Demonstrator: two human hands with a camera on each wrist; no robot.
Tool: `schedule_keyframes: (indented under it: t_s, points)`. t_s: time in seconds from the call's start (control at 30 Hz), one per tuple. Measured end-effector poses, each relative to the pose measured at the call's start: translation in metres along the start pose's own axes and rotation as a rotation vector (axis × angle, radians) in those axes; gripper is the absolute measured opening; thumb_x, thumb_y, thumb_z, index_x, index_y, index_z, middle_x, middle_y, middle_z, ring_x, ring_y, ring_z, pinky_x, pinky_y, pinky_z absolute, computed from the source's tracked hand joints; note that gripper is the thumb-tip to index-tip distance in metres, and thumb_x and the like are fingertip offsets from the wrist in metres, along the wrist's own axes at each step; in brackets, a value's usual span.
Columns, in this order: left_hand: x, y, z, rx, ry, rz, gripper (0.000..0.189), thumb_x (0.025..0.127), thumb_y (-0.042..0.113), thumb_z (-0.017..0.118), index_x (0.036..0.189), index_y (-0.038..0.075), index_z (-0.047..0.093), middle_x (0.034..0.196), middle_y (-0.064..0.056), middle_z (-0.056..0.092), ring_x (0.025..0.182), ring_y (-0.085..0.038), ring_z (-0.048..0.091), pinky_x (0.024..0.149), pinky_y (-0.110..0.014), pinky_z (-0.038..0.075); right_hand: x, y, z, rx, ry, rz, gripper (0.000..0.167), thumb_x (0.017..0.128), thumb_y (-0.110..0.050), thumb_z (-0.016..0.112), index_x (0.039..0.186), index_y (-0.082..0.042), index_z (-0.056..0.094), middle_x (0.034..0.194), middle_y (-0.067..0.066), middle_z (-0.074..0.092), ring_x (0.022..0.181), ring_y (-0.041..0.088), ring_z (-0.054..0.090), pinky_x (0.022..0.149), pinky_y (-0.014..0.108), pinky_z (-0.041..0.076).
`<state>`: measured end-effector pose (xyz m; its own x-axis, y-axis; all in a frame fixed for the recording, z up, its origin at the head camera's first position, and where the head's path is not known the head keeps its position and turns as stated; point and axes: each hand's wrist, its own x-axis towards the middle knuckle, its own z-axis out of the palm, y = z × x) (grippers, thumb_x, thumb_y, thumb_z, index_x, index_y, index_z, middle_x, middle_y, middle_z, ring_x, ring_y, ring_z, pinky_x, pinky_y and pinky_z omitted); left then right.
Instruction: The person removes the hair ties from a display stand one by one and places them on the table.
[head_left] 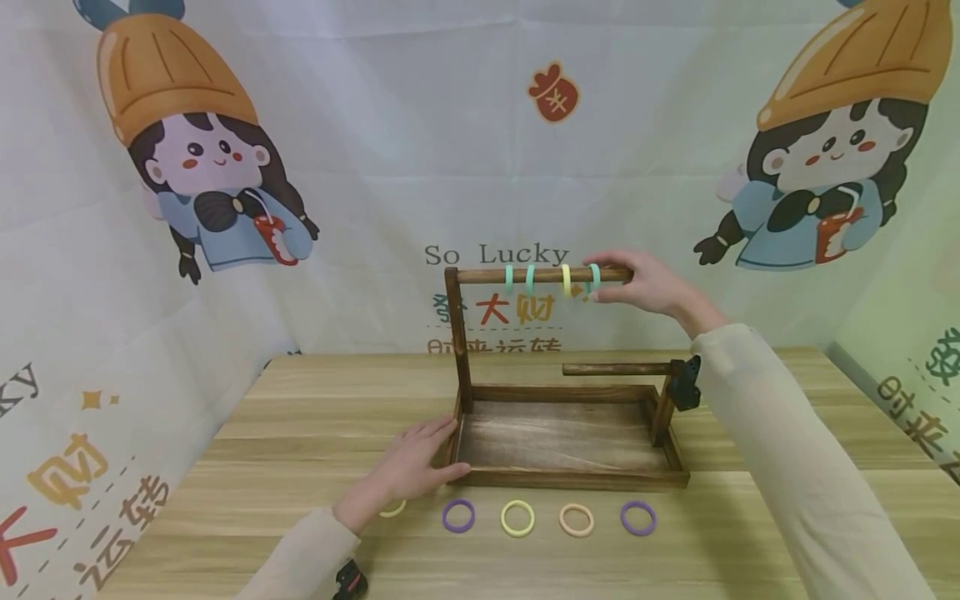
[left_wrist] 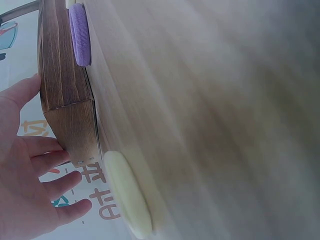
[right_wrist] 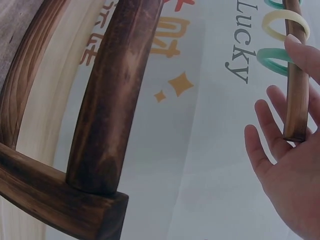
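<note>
In the head view my right hand (head_left: 648,283) is at the free end of the upper bar (head_left: 480,276) of a dark wooden stand. Its thumb and fingers pinch a green hair tie (head_left: 596,277) that encircles this bar; in the right wrist view the thumb lies against the green hair tie (right_wrist: 272,61), other fingers spread. Further along the bar hang a yellow hair tie (head_left: 566,281) and two more green ones. My left hand (head_left: 408,461) rests at the stand's front left corner, thumb on the front rim (head_left: 570,477), fingers along the left side, fairly straight in the left wrist view.
Along the table's front lie a purple hair tie (head_left: 458,517), a yellow one (head_left: 517,518), an orange one (head_left: 576,520) and another purple one (head_left: 638,518). A pale yellow one (head_left: 393,509) is partly hidden by the left wrist. A lower bar (head_left: 615,369) juts left below the right forearm.
</note>
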<state>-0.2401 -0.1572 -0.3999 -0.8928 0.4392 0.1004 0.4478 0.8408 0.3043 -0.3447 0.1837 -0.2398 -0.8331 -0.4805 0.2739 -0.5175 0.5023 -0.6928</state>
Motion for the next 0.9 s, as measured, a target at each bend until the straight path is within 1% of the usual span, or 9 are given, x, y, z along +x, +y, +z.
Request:
schedule_keyframes:
  t_s: [0.17, 0.4, 0.57, 0.73, 0.9]
  points:
    - [0.0000, -0.0003, 0.0008, -0.004, 0.004, -0.002, 0.072, 0.082, 0.049, 0.054, 0.132, 0.001, 0.037, 0.134, -0.016, 0.035, 0.119, -0.038, 0.032, 0.095, -0.055, 0.023, -0.0012, 0.0004, 0.0015, -0.007, 0.027, 0.004, 0.049, 0.080, -0.009, 0.065, 0.124, 0.000, 0.047, 0.109, 0.015, 0.053, 0.091, 0.025, 0.052, 0.075, 0.035, 0.044]
    - [-0.0015, 0.0003, 0.0006, 0.008, 0.006, 0.007, 0.072, 0.082, 0.050, 0.054, 0.132, 0.001, 0.037, 0.135, -0.016, 0.035, 0.119, -0.039, 0.032, 0.095, -0.056, 0.023, -0.0036, 0.0027, 0.0013, -0.023, 0.052, 0.026, 0.045, 0.080, -0.012, 0.065, 0.121, -0.001, 0.049, 0.116, 0.015, 0.049, 0.099, 0.028, 0.048, 0.079, 0.041, 0.041]
    - [-0.0016, 0.0008, 0.0005, 0.010, 0.006, 0.007, 0.071, 0.082, 0.049, 0.054, 0.133, 0.002, 0.037, 0.135, -0.015, 0.035, 0.119, -0.039, 0.032, 0.095, -0.056, 0.023, -0.0044, 0.0033, 0.0008, 0.005, 0.066, 0.051, 0.045, 0.081, -0.014, 0.065, 0.120, 0.000, 0.048, 0.116, 0.016, 0.049, 0.100, 0.028, 0.048, 0.081, 0.042, 0.041]
    - [-0.0013, 0.0007, 0.0007, 0.011, 0.005, 0.007, 0.071, 0.082, 0.048, 0.054, 0.132, 0.001, 0.037, 0.134, -0.016, 0.036, 0.119, -0.039, 0.032, 0.094, -0.056, 0.024, -0.0053, 0.0041, 0.0007, 0.046, 0.085, 0.076, 0.043, 0.081, -0.013, 0.064, 0.118, 0.000, 0.047, 0.116, 0.017, 0.050, 0.100, 0.027, 0.048, 0.081, 0.041, 0.040]
    - [-0.0009, 0.0005, 0.0003, 0.004, 0.006, 0.007, 0.072, 0.082, 0.049, 0.053, 0.132, 0.000, 0.038, 0.134, -0.016, 0.036, 0.119, -0.039, 0.032, 0.094, -0.056, 0.025, -0.0077, 0.0055, -0.0016, 0.050, 0.110, 0.097, 0.042, 0.081, -0.015, 0.064, 0.117, -0.001, 0.047, 0.118, 0.016, 0.048, 0.102, 0.028, 0.046, 0.080, 0.042, 0.040]
